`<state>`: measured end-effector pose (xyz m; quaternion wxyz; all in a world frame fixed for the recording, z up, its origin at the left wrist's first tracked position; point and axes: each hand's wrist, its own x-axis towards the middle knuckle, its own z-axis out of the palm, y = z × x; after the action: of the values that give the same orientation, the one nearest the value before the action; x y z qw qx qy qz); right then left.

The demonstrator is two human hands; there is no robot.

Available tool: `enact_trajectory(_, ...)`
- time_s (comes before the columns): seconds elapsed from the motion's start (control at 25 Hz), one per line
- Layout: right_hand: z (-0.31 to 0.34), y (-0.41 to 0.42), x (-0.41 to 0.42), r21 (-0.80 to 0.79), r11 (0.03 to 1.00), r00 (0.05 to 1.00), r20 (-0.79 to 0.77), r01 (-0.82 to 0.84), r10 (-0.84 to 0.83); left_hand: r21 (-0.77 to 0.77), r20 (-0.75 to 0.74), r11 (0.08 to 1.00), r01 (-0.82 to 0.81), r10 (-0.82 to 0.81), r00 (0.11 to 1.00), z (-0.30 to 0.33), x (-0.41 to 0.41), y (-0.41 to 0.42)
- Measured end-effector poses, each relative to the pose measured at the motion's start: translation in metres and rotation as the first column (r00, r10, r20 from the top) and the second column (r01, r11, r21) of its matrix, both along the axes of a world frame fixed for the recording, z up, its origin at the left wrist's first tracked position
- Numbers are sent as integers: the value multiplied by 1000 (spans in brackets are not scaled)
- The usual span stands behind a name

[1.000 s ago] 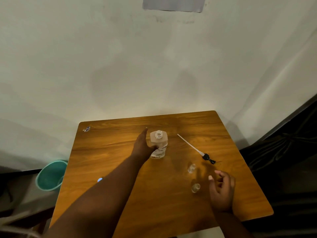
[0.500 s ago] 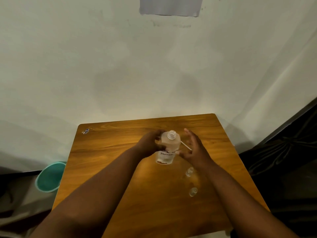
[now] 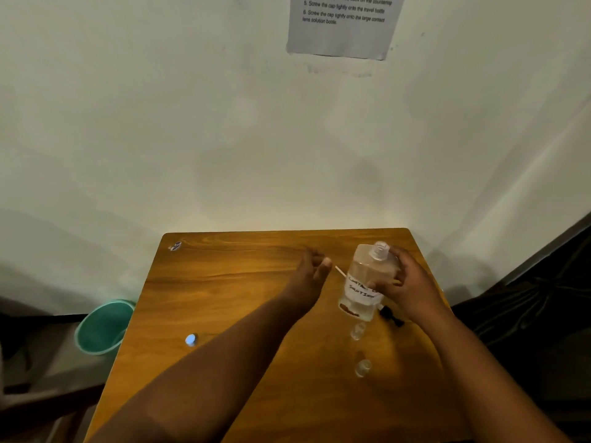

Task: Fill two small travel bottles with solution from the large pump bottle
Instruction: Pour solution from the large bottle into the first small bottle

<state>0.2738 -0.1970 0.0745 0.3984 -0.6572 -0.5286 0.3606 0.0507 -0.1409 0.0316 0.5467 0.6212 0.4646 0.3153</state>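
Observation:
The large clear bottle (image 3: 366,279), its neck open and a white label on its side, is lifted off the wooden table (image 3: 243,302) in my right hand (image 3: 406,286), which grips it from the right. My left hand (image 3: 311,276) hovers to its left with fingers loosely apart, holding nothing. The pump head with its long white tube (image 3: 388,313) lies on the table behind the bottle, partly hidden. Two small clear travel bottles stand uncapped below it: one (image 3: 357,330) just under the big bottle's base, the other (image 3: 363,367) nearer me.
A small blue-white cap (image 3: 190,339) lies on the table's left part. A teal bucket (image 3: 104,327) stands on the floor left of the table. A small wrapper (image 3: 175,246) sits at the far left corner. A printed sheet (image 3: 342,24) hangs on the wall.
The large bottle has passed from my left hand to my right hand and moved right. My left hand has let go and drawn away to the left.

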Motion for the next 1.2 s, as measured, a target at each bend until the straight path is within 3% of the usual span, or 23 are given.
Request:
enact_trajectory(0.04,1,-7,8,18,998,998,-11,58,-58,0,-75,1000,-30,30,997,-16,2,-8)
enact_trajectory(0.12,2,-20,29,42,987,988,-1,156,-156,-30,-298,993,111,-115,948,-51,6,-27)
enact_trajectory(0.2,1,-33,48,70,968,971,-8,239,-239,-87,-469,925,370,-366,804,-78,10,-49)
enact_trajectory(0.28,-1,-42,65,88,948,952,-33,305,-303,-116,-525,855,506,-485,699,-90,19,-65)
enact_trajectory(0.44,-17,-55,79,95,922,926,-41,376,-374,-86,-734,809,582,-447,512,-98,43,-77)
enact_trajectory(0.64,-32,-58,78,74,911,914,-37,406,-404,-132,-809,731,669,-469,353,-105,67,-77)
enact_trajectory(0.76,-33,-55,75,66,912,914,-43,405,-403,-117,-807,748,653,-455,377,-107,76,-78)
enact_trajectory(1.0,-39,-63,57,12,944,943,33,330,-331,-62,-701,857,512,-403,589,-100,77,-76)
enact_trajectory(1.2,-42,-75,40,-27,950,950,37,310,-309,154,-622,896,416,-239,746,-61,70,-53)
